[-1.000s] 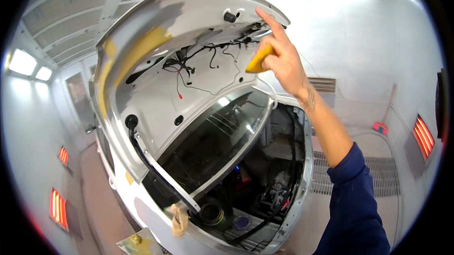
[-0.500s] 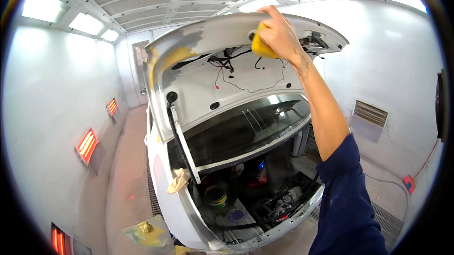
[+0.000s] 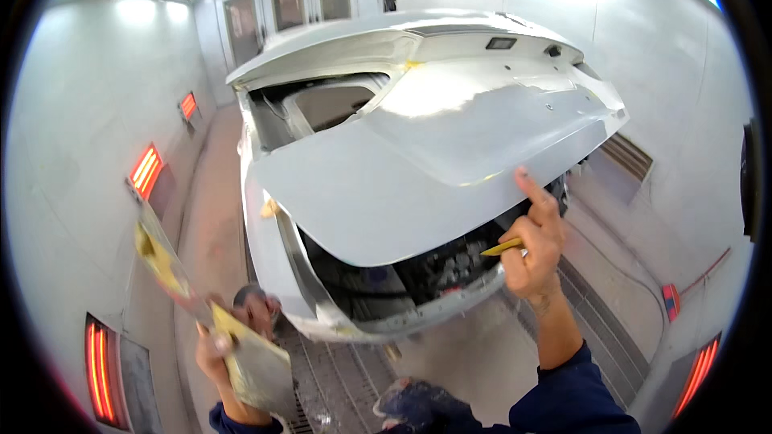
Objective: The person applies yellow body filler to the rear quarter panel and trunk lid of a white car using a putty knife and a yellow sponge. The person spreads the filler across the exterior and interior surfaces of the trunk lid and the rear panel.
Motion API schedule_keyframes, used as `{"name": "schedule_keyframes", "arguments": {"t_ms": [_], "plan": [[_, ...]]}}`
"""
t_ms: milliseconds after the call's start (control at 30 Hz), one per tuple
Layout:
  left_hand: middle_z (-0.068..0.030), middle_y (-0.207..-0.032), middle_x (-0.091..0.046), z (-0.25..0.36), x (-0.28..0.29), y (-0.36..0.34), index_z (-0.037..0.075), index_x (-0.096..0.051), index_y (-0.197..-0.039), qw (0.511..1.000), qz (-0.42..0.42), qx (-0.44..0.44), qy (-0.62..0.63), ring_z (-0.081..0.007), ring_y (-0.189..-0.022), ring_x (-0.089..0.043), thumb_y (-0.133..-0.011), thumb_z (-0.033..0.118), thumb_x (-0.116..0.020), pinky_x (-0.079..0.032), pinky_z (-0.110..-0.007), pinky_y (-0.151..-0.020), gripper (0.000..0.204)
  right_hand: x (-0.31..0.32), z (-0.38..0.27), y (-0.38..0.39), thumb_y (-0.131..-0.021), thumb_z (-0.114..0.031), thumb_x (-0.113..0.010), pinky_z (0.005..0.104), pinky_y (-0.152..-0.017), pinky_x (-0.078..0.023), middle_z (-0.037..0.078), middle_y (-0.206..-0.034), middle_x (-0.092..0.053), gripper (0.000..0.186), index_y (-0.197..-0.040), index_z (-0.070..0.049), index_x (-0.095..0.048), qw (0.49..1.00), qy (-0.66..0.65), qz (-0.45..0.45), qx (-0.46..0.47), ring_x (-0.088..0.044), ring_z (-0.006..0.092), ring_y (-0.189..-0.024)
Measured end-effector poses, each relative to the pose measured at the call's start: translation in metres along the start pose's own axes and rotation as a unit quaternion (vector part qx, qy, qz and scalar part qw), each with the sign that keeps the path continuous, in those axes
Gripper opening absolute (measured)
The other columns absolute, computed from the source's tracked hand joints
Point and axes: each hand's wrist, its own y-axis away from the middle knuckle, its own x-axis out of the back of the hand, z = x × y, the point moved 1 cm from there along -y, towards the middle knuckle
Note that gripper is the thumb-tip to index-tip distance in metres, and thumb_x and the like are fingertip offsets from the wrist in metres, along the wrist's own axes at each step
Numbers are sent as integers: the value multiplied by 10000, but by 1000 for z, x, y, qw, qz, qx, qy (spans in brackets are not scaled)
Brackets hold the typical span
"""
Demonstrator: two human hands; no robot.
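- A person stands at the rear of a pale grey, primer-coated car body (image 3: 273, 249) inside a white-walled spray booth; the view looks down past both raised forearms.
- The car's large, smooth, grey metal tailgate (image 3: 418, 168) is partly lowered, tilted outward over the open boot, with its outer skin facing the camera and a dull yellow patch near its upper middle.
- The right hand (image 3: 532, 253) is raised at the tailgate's lower edge, index finger stretched up and touching that edge, the other fingers curled.
- The right grip is clamped on a small yellow sanding pad (image 3: 500, 248), which pokes out to the left of the curled fingers, just under the tailgate's edge.
- The left hand (image 3: 215, 347) is low on the left side, its grip closed around a flat grey mixing board (image 3: 259, 371) smeared with yellowish filler; a long, thin metal spreader blade (image 3: 165, 261) with yellow smears slants up and left from the same hand.
- The board and blade are held well apart from the car, beside its left rear corner.
- Dark parts show inside the open boot (image 3: 418, 273) beneath the tailgate.
- Dark blue sleeves cover both forearms at the lower edge.
- Metal floor grating (image 3: 338, 378) runs beneath the car.
- Orange-glowing heater panels (image 3: 145, 170) are set in the left wall, with others low on the right wall.
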Motion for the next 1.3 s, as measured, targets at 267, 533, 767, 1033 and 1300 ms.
{"name": "schedule_keyframes", "arguments": {"t_ms": [267,533,767,1033,1300], "plan": [[-139,-711,-583,-57,-60,-26,-12,-537,-1038,989,-59,130,-36,-274,-721,-591,-650,239,-697,-386,-517,-1076,489,-3,-36,148,-596,-47,-523,292,-433,-415,230,-1359,-578,103,-528,-21,-450,995,45,-60,-69,-507,193,-459],[-116,-974,-668,-152,-44,-7,12,-562,-1198,904,-274,280,-169,-227,-901,-641,-640,51,-770,-515,-362,-871,597,8,-49,219,-594,-62,-527,275,-429,-395,124,-1450,-530,99,-523,-34,-464,972,9,-168,-165,-478,171,-437],[-102,-1012,-671,-172,-50,22,10,-572,-1184,893,-264,317,-179,-196,-941,-644,-633,-7,-782,-529,-333,-809,590,47,-51,256,-699,-28,-511,269,-724,-481,145,-1167,-648,79,-741,-21,-578,857,-249,-43,-448,-605,173,-739],[-97,-953,-672,-174,-60,32,-7,-621,-1085,892,-225,331,-211,-188,-859,-642,-627,16,-768,-521,-322,-757,482,120,22,221,-816,36,-594,352,-941,-472,69,-1056,-650,327,-1140,-4,-586,545,-469,184,-670,-615,193,-1002],[-86,-929,-671,-212,-96,29,-12,-628,-1062,898,-159,340,-228,-161,-818,-643,-658,-21,-767,-523,-289,-694,428,150,83,208,-907,55,-593,302,-903,-492,65,-1071,-649,246,-1146,1,-595,711,-358,157,-585,-607,134,-1008]]}}
